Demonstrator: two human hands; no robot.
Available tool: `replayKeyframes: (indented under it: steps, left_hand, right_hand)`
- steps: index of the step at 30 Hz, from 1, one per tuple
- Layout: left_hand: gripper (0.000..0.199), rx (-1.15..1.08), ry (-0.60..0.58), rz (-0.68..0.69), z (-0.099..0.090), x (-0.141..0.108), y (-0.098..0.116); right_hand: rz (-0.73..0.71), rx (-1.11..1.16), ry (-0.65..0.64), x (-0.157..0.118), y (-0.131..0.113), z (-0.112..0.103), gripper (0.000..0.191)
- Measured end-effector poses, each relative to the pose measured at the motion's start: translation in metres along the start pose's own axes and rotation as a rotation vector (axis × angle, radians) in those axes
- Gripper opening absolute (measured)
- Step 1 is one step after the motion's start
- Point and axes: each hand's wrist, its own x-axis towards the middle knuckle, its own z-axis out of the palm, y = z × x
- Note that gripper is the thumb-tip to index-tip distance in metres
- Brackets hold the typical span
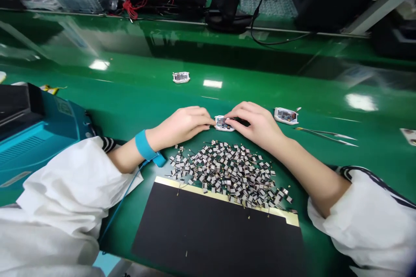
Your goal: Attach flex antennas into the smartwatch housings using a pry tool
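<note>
Holding one white-framed device (221, 127) on the green table (136, 108), the right hand (255, 123) has its fingers closed on the right end; the left hand (185, 125) reaches the left edge, its grip unclear. Two similar units lie apart: one (181, 78) between ten and eleven o'clock, one (286, 116) at three, beside one pair of tweezers (328, 135). At six o'clock sit many small tabbed parts (227, 169), too heaped to count, then one black sheet (214, 233). The teal machine's (48, 138) label is unreadable.
</note>
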Motion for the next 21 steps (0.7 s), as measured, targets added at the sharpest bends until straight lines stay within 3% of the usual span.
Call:
replayKeyframes:
  steps: [4,9,15,21]
  left_hand:
    - [0.025,0.106,-0.024,0.066,0.011,0.019,0.002]
    - [0.021,0.126,-0.042,0.071,0.012,0.022,0.005]
    - [0.017,-0.006,0.02,-0.087,0.01,0.023,0.018]
    - [0.017,0.085,-0.019,-0.146,0.016,0.03,0.023]
  right_hand:
    - [0.091,0.032,0.028,-0.001,-0.002,0.002,0.008]
    - [0.275,0.138,0.091,-0.013,0.0,-0.004,0.005]
    - [0.171,0.177,-0.096,-0.02,0.002,-0.009,0.052]
    - [0.197,0.195,-0.071,-0.012,0.001,-0.005,0.048]
